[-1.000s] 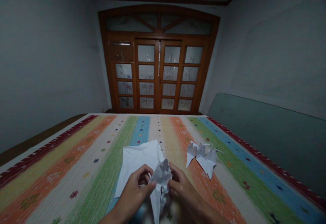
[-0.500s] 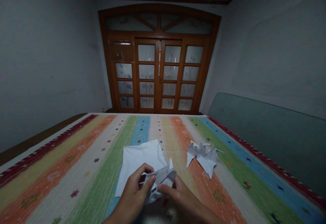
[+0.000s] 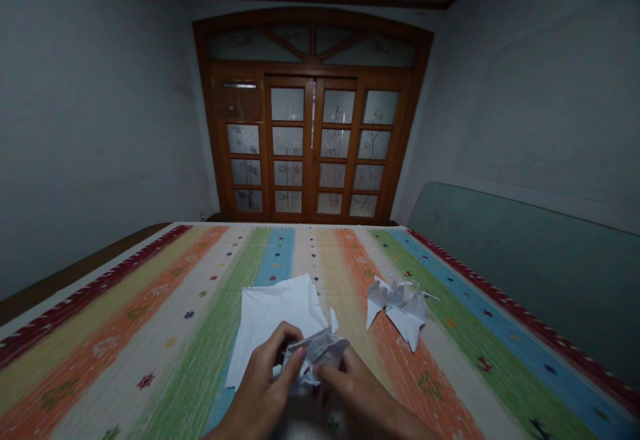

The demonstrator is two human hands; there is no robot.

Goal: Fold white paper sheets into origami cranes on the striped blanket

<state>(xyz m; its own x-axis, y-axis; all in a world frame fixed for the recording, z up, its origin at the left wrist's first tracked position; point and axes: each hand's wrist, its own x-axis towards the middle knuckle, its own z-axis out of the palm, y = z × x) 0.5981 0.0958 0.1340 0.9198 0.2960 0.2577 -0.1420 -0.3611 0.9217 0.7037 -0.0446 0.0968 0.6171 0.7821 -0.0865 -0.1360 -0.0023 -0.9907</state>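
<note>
Between my two hands is a piece of folded white paper point(image 3: 323, 348), creased into several layers with a pointed tip standing up at its far side. My left hand point(image 3: 273, 373) pinches its left edge, thumb on top and fingers curled behind. On the other side my right hand point(image 3: 350, 383) grips the paper with the thumb pressed on its near face; the other fingers are mostly hidden below. Under and beyond the left hand lies a stack of white paper sheets point(image 3: 280, 303). Folded paper figures point(image 3: 400, 307) with pointed ends sit together to the right.
A striped, colourful tablecloth point(image 3: 190, 360) covers the table. Along the right side runs a pale green panel point(image 3: 525, 247). Wooden doors with glass panes point(image 3: 313, 153) stand beyond the table's far edge, between plain walls.
The folded paper has tilted slightly in my hands, its right part moving a little to the right. My right thumb has shifted slightly on it. The sheets and paper figures stay where they were.
</note>
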